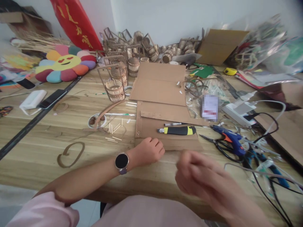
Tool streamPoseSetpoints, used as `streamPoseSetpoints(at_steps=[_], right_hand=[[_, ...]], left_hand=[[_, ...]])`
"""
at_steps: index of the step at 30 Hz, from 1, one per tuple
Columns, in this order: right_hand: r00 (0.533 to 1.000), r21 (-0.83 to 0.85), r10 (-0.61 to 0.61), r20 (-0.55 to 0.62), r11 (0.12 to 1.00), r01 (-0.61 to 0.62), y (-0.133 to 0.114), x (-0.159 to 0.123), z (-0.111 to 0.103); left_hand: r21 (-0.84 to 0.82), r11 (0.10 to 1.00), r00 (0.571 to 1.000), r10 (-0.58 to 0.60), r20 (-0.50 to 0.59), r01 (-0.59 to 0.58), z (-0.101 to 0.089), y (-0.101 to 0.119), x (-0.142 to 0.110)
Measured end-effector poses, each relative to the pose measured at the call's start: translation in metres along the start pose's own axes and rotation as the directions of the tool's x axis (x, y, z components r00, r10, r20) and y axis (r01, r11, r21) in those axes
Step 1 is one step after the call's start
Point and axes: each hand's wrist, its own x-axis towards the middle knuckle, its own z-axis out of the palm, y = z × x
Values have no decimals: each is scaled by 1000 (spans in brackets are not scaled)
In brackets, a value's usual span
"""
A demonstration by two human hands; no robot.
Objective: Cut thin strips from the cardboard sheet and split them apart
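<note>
My left hand, with a watch on its wrist, rests with curled fingers at the near edge of a cardboard sheet. Its palm side is hidden, so I cannot make out what it holds, if anything. My right hand is above the near table edge, blurred by motion, its fingers drawn together; nothing can be made out in them. Beyond both hands a yellow and black utility knife lies on the cardboard, blade pointing left. A pen and a long cardboard strip lie behind it.
Small wooden sticks lie left of the cardboard, near a white bowl and a curled brown strip. Little slatted buckets crowd the back. To the right are scissors, a blue glue gun, cables and a power strip.
</note>
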Motion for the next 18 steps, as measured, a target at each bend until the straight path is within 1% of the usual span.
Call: streamPoseSetpoints(at_steps=[1,2,3,4,5,6,7,10,12,15,16,18], right_hand=[[991,314,122,-61,945,-97,2,17,4],[948,694,308,-75,699,-172,7,32,8],[901,889,434,-18,420,-184,12,43,12],[853,955,520,39,232,-185,18,51,16],[821,979,564,90,103,-178,23,55,20],[799,987,592,106,37,-158,26,58,23],[785,992,612,93,14,-129,29,60,26],[761,1000,648,-1,18,-14,32,67,30],[742,999,669,-32,16,28,34,74,31],[725,998,687,-49,13,55,37,81,34],[723,998,689,-56,16,61,39,81,35],[723,997,688,-69,26,70,40,80,36]], left_hand=[[-2,1000,1000,1,4,-1,-1,0,-1],[-1,1000,1000,4,6,-4,-1,0,-2],[4,1000,1000,7,4,-7,-1,0,-3],[14,1000,1000,11,-3,-11,-1,0,-4],[29,999,1000,16,-15,-15,0,-1,-5],[49,999,999,20,-36,-18,1,-1,-7],[72,997,998,20,-63,-15,1,-2,-8],[117,993,987,23,-159,-5,3,-2,-11],[120,993,982,25,-188,-3,2,-3,-13],[44,999,991,10,-137,-4,-2,-6,-14],[0,1000,994,-23,-104,23,-3,-7,-14],[-75,989,991,-127,-34,124,-6,-10,-11]])
